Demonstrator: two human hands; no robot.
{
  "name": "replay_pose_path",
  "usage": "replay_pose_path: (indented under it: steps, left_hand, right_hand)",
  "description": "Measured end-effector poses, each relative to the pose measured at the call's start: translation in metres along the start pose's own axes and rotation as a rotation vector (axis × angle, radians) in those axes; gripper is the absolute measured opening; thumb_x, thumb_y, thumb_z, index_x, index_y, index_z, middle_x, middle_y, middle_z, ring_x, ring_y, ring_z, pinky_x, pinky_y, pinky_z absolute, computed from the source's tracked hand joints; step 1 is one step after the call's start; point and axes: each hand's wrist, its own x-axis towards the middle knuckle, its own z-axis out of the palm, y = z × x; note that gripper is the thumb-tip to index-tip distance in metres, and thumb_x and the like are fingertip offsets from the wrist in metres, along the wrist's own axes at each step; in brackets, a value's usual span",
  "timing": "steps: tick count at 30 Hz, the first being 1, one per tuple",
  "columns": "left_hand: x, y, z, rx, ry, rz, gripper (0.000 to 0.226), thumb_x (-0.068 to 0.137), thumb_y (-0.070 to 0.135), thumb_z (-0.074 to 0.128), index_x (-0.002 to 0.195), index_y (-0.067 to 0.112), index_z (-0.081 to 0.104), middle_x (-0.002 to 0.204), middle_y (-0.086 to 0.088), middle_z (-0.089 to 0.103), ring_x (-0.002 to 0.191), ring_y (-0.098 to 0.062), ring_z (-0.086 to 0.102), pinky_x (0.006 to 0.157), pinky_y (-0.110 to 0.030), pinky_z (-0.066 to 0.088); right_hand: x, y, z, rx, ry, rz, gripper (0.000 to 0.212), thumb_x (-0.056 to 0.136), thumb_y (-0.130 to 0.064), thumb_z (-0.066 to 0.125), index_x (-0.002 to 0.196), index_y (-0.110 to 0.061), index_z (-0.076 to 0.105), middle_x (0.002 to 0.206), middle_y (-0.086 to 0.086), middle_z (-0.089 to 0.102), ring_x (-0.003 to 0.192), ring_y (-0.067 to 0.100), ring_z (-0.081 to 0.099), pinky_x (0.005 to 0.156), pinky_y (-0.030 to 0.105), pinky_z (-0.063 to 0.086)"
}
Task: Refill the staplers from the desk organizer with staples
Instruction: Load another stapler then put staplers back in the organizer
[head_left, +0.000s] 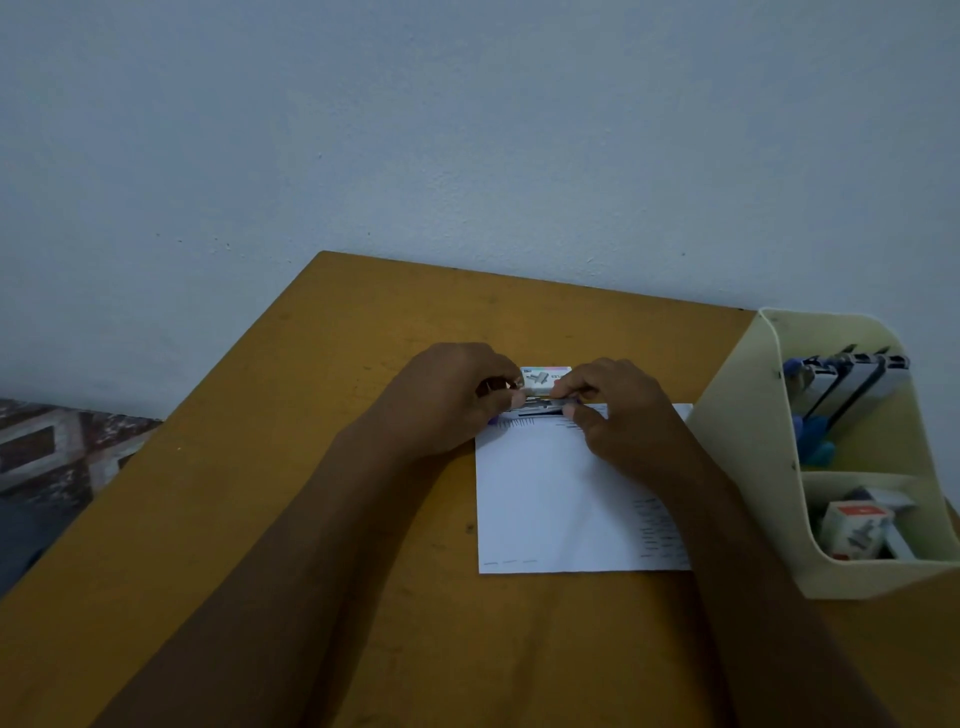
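Observation:
A small stapler (540, 408) lies at the top edge of a white sheet of paper (561, 499), mostly hidden between my hands. My left hand (452, 397) grips its left end with curled fingers. My right hand (618, 410) pinches its right end between thumb and fingers. Just behind the stapler sits a small white box of staples (545, 376). At the right stands a cream desk organizer (748, 441) holding several staplers (852, 382) in its far compartment and staple boxes (857, 527) in its near one.
The brown wooden table (311, 467) runs up to a pale blue wall at the back. Its left edge drops to a patterned floor (57, 447). Stapled marks line the paper's top and right edges.

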Motion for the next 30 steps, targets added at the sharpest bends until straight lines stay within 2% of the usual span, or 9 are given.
replay_pose_path:
  steps: [4,6,9,12,15,22,30]
  left_hand:
    - [0.001,0.000,0.006,0.053,0.028,0.049,0.026,0.091,0.023,0.060,0.113,0.014,0.069,0.097,-0.008,0.067,0.081,-0.023,0.058,0.067,-0.041,0.049]
    - [0.001,0.001,0.010,0.075,0.038,0.070,0.026,0.089,0.021,0.060,0.113,0.013,0.068,0.097,-0.009,0.067,0.085,-0.026,0.058,0.069,-0.042,0.049]
    - [0.001,0.006,0.014,0.070,0.069,0.055,0.025,0.087,0.020,0.063,0.112,0.016,0.067,0.099,-0.005,0.068,0.089,-0.024,0.058,0.073,-0.038,0.048]
    - [0.000,0.007,0.014,0.046,0.106,0.043,0.023,0.085,0.020,0.067,0.108,0.018,0.066,0.093,-0.001,0.070,0.084,-0.020,0.060,0.072,-0.038,0.050]
    - [0.000,0.006,0.013,0.034,0.112,0.068,0.021,0.083,0.019,0.067,0.104,0.018,0.069,0.092,-0.003,0.072,0.082,-0.022,0.062,0.069,-0.039,0.051]
    - [0.000,0.004,0.015,0.066,0.060,0.116,0.029,0.082,0.020,0.056,0.106,0.019,0.073,0.095,-0.006,0.071,0.086,-0.026,0.064,0.064,-0.040,0.052]
    - [-0.001,0.009,0.012,0.102,-0.005,0.099,0.036,0.083,0.022,0.047,0.110,0.019,0.072,0.099,-0.009,0.068,0.090,-0.029,0.060,0.067,-0.043,0.052]
  right_hand:
    - [0.000,0.000,-0.001,0.005,-0.006,0.009,0.017,0.072,-0.009,0.063,0.087,-0.014,0.070,0.088,0.001,0.066,0.082,0.017,0.051,0.070,0.016,0.028]
    - [0.000,0.000,0.000,0.011,-0.017,0.025,0.018,0.073,-0.004,0.066,0.087,-0.014,0.070,0.087,0.002,0.066,0.082,0.016,0.050,0.070,0.012,0.028]
    - [0.001,0.000,0.002,0.017,-0.026,0.025,0.017,0.072,-0.006,0.065,0.086,-0.014,0.069,0.087,0.001,0.066,0.082,0.015,0.050,0.074,0.004,0.028]
    - [0.001,0.000,0.002,0.012,-0.024,0.024,0.018,0.073,-0.002,0.067,0.086,-0.014,0.069,0.087,0.002,0.066,0.083,0.019,0.053,0.072,0.015,0.030]
    - [0.001,-0.001,0.001,0.017,-0.028,0.028,0.018,0.074,0.000,0.068,0.087,-0.012,0.069,0.087,0.003,0.066,0.084,0.022,0.054,0.073,0.022,0.032]
    - [0.000,-0.002,0.001,0.023,-0.016,0.026,0.019,0.073,0.001,0.068,0.087,-0.011,0.069,0.088,0.004,0.066,0.085,0.021,0.052,0.070,0.021,0.028]
    - [0.001,-0.002,0.000,0.010,-0.031,0.035,0.018,0.075,-0.001,0.067,0.089,-0.013,0.069,0.091,0.002,0.065,0.088,0.022,0.053,0.074,0.026,0.032]
